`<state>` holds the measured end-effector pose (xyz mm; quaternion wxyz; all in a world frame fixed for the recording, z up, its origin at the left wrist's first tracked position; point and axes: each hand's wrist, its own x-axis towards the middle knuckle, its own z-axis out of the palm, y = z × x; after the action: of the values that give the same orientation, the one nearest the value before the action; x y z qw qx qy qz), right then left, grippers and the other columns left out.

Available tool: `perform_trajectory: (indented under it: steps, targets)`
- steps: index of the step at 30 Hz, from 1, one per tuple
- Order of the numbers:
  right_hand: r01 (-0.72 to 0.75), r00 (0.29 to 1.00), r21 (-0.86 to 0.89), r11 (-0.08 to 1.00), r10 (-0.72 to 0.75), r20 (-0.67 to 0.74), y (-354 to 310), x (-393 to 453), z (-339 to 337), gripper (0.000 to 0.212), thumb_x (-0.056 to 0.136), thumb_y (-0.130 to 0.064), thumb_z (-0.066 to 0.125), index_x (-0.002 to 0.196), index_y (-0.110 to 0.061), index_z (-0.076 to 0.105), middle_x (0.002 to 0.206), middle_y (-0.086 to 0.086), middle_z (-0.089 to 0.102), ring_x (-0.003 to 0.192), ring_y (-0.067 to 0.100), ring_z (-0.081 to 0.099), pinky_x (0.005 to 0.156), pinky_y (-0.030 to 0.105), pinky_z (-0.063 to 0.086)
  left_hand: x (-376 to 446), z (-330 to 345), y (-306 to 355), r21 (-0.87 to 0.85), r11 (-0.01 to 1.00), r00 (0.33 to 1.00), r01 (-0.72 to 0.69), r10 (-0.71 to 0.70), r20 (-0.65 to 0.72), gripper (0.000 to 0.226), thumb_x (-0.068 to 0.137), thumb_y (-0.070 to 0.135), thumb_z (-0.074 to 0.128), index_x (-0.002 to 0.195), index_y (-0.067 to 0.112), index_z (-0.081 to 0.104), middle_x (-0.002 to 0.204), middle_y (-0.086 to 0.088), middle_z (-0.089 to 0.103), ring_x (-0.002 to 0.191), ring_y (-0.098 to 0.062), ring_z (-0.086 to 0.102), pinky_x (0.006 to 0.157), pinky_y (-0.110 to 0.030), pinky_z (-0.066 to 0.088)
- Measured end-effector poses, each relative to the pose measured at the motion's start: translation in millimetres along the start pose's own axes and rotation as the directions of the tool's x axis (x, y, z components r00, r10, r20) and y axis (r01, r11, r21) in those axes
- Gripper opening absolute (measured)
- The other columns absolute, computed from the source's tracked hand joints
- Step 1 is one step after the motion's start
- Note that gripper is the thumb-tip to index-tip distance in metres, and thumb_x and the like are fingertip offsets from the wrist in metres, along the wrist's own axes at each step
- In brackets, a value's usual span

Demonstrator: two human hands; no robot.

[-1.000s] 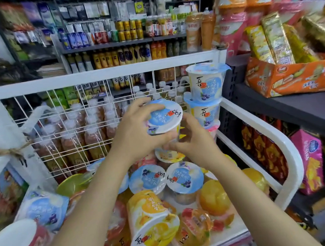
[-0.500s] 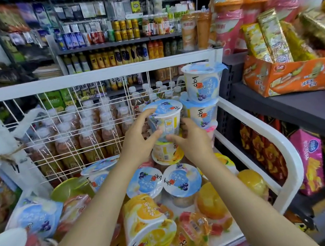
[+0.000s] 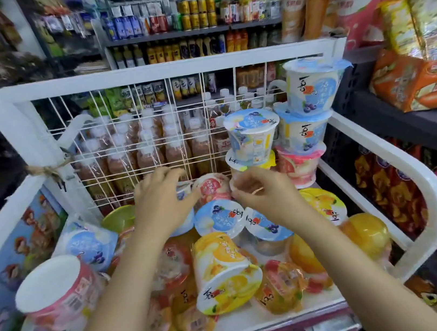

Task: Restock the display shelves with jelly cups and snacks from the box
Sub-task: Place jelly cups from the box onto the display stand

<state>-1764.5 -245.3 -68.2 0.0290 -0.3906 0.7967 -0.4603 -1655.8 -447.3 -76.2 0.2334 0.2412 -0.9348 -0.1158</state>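
Observation:
A blue-lidded jelly cup (image 3: 253,138) stands on a yellow-lidded cup (image 3: 267,161), forming a short stack in the white wire display bin (image 3: 158,71). My right hand (image 3: 265,195) curls its fingers round the clear bottom cup of that stack (image 3: 237,178). My left hand (image 3: 160,202) lies over a blue-and-white cup (image 3: 183,196), fingers curved round it, beside a pink-lidded cup (image 3: 212,187). A taller stack of jelly cups (image 3: 309,106) stands in the bin's back right corner. Several loose cups, including a yellow one (image 3: 224,272), lie tumbled in the bin.
Behind the bin's wire back stand rows of bottled drinks (image 3: 153,152). A dark shelf (image 3: 419,129) on the right carries an orange snack box (image 3: 426,86) and snack bags. A large pink-and-white cup (image 3: 58,297) lies at the bin's left front.
Both hands let go of the blue-lidded cup, which now stands on the yellow-lidded one. My left hand dropped left onto another cup; my right hand sank to the stack's base.

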Motion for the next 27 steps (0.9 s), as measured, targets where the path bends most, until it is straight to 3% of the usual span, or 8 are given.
perform_trajectory:
  steps: [2, 4, 8, 15, 18, 21, 25, 27]
  targets:
    - [0.041, 0.965, -0.084, 0.996, -0.018, 0.260, -2.8, 2.5, 19.9, 0.031, 0.088, -0.029, 0.075, 0.116, -0.017, 0.068, 0.108, -0.004, 0.066, 0.098, 0.012, 0.062, 0.083, 0.027, 0.050, -8.3, 2.3, -16.1, 0.002, 0.996, 0.992, 0.094, -0.093, 0.082, 0.054, 0.087, 0.060, 0.062, 0.131, 0.029, 0.060, 0.133, -0.002, 0.053, 0.126, -0.028, 0.046, 0.104, -0.044, 0.035]
    - [0.031, 0.914, -0.168, 0.985, 0.040, 0.405, 2.0, 2.7, 34.8, 0.044, 0.090, -0.038, 0.071, 0.130, -0.022, 0.062, 0.127, -0.004, 0.062, 0.114, 0.012, 0.057, 0.089, 0.022, 0.045, -15.7, 4.5, -28.0, -0.101, 0.986, 0.987, 0.136, -0.125, 0.102, 0.053, 0.086, 0.058, 0.065, 0.130, 0.029, 0.061, 0.130, -0.004, 0.054, 0.124, -0.028, 0.047, 0.101, -0.041, 0.040]
    - [-0.064, 0.917, -0.201, 0.978, 0.137, 0.376, 14.2, -0.2, 44.2, 0.046, 0.091, -0.045, 0.066, 0.130, -0.020, 0.064, 0.129, -0.003, 0.063, 0.118, 0.011, 0.058, 0.094, 0.023, 0.044, -25.2, 7.5, -37.0, -0.330, 0.920, 0.977, 0.213, -0.196, 0.085, 0.055, 0.079, 0.049, 0.078, 0.129, 0.029, 0.063, 0.132, -0.003, 0.050, 0.120, -0.022, 0.051, 0.096, -0.033, 0.041]
    - [-0.037, 0.912, -0.200, 0.979, 0.115, 0.393, 12.5, 4.5, 46.1, 0.046, 0.093, -0.045, 0.064, 0.130, -0.019, 0.062, 0.129, -0.004, 0.061, 0.118, 0.011, 0.056, 0.094, 0.021, 0.042, -28.5, 11.1, -32.6, -0.382, 0.904, 0.979, 0.189, -0.203, 0.004, 0.060, 0.076, 0.035, 0.085, 0.129, 0.020, 0.063, 0.131, -0.001, 0.048, 0.112, -0.012, 0.049, 0.085, -0.020, 0.031]
    - [-0.045, 0.890, -0.166, 0.985, 0.115, 0.442, 5.4, 14.0, 52.4, 0.054, 0.092, -0.051, 0.063, 0.138, -0.024, 0.055, 0.142, -0.008, 0.053, 0.130, 0.010, 0.048, 0.103, 0.024, 0.040, -30.8, 11.6, -32.2, -0.399, 0.902, 0.979, 0.164, -0.198, -0.045, 0.060, 0.073, 0.033, 0.087, 0.127, 0.018, 0.064, 0.124, 0.004, 0.046, 0.106, -0.008, 0.048, 0.087, -0.020, 0.034]
    - [-0.037, 0.867, -0.155, 0.987, 0.109, 0.487, -0.1, 16.6, 57.0, 0.059, 0.093, -0.048, 0.063, 0.145, -0.022, 0.049, 0.150, -0.009, 0.045, 0.136, 0.008, 0.042, 0.101, 0.018, 0.032, -35.0, 12.3, -32.5, -0.424, 0.898, 0.977, 0.120, -0.182, -0.110, 0.058, 0.071, 0.029, 0.089, 0.123, 0.018, 0.066, 0.121, 0.008, 0.045, 0.109, -0.009, 0.050, 0.089, -0.018, 0.035]
    - [-0.038, 0.877, -0.169, 0.985, 0.114, 0.467, 4.4, 13.7, 57.8, 0.062, 0.093, -0.050, 0.062, 0.146, -0.022, 0.049, 0.151, -0.009, 0.045, 0.137, 0.008, 0.041, 0.100, 0.016, 0.029, -44.8, 4.7, -35.6, -0.451, 0.891, 0.959, 0.051, -0.169, -0.227, 0.056, 0.070, 0.027, 0.090, 0.121, 0.018, 0.067, 0.131, -0.001, 0.051, 0.115, -0.004, 0.047, 0.095, -0.011, 0.032]
    - [-0.047, 0.888, -0.170, 0.984, 0.119, 0.445, 7.8, 12.5, 59.4, 0.063, 0.091, -0.054, 0.063, 0.144, -0.023, 0.051, 0.149, -0.009, 0.047, 0.135, 0.008, 0.044, 0.099, 0.016, 0.030, -51.9, -1.4, -38.1, -0.446, 0.894, 0.942, 0.036, -0.180, -0.285, 0.056, 0.070, 0.027, 0.090, 0.121, 0.019, 0.067, 0.134, -0.002, 0.049, 0.121, -0.012, 0.049, 0.101, -0.021, 0.037]
